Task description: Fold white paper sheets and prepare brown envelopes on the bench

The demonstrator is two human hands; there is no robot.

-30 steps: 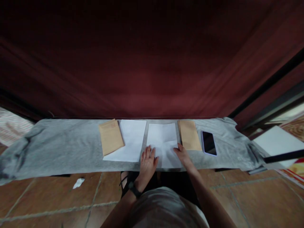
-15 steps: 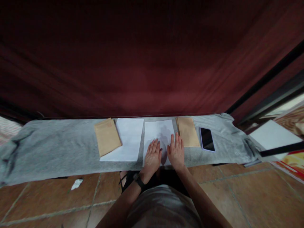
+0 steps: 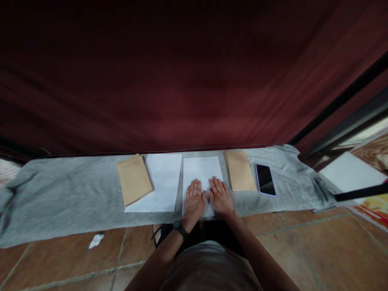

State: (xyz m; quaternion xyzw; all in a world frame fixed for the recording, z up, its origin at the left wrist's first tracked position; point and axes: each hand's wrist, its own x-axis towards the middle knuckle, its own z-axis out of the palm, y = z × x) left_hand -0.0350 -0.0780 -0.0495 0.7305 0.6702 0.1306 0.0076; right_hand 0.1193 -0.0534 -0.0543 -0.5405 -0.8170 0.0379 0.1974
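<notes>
A white sheet of paper (image 3: 202, 166) lies on the grey cloth in front of me. My left hand (image 3: 194, 201) rests flat on its near part, fingers pointing away from me. Beside it, my right hand (image 3: 220, 197) is laid flat on the same sheet, its fingers angled to the left. The thumbs almost meet, and both palms are hidden from view. To the left is more white paper (image 3: 165, 178), partly covered by a brown paper envelope (image 3: 135, 178). A small stack of brown envelopes (image 3: 241, 170) sits just right of my right hand.
A phone (image 3: 265, 179) with a dark screen lies right of the envelopes. The grey cloth (image 3: 72, 190) covers a long narrow surface against a dark red curtain (image 3: 188, 101). Below is a tiled floor (image 3: 327, 238) with a white scrap (image 3: 96, 241) on it.
My right hand has moved left, from the sheet's right edge near the brown envelopes to beside my left hand. My left hand stays on the paper. The view has shifted slightly.
</notes>
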